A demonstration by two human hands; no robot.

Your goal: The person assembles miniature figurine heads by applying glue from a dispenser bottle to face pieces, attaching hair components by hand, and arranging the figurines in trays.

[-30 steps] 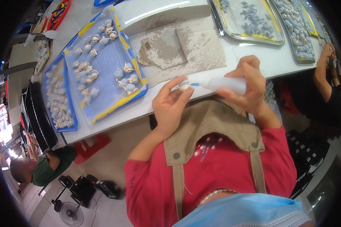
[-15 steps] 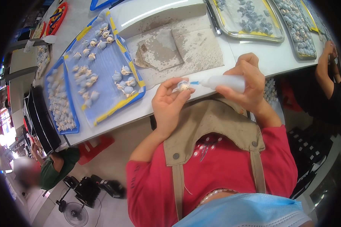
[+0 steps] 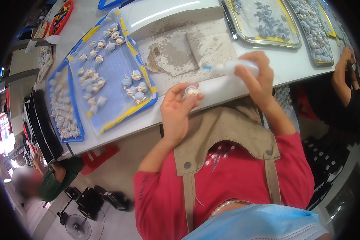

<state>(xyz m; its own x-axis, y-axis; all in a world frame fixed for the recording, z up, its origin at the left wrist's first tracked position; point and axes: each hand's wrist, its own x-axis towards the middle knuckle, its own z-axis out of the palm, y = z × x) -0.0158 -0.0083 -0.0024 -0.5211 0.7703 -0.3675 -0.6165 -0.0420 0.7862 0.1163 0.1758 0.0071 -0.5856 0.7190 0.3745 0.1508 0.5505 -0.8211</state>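
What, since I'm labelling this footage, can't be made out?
Head view:
Small grey-blue and cream figurine: underside hidden by the left hand.
Cloudy white plastic bottle: fill level unclear behind its wall and the right hand.
Leftmost blue-rimmed rectangular tray: upper pieces blurred.
Shiny metal tray of loose grey-blue pieces: far end cut off by the top edge.

One bottle [image 3: 231, 68] and one held figure [image 3: 192, 92]. Three blue trays: a wide tray [image 3: 153, 100], a narrow tray [image 3: 74, 139] and a third tray [image 3: 107, 6] cut off at the top. The wide tray carries five or six figures in its near cluster [image 3: 139, 97] and roughly ten in its far group [image 3: 111, 47]; the narrow tray's figures [image 3: 66, 114] are too crowded to count. At least two metal trays [image 3: 268, 43], two cardboard pieces [image 3: 178, 48], one red basket [image 3: 71, 9], one fan [image 3: 78, 227], two other people [image 3: 54, 185].
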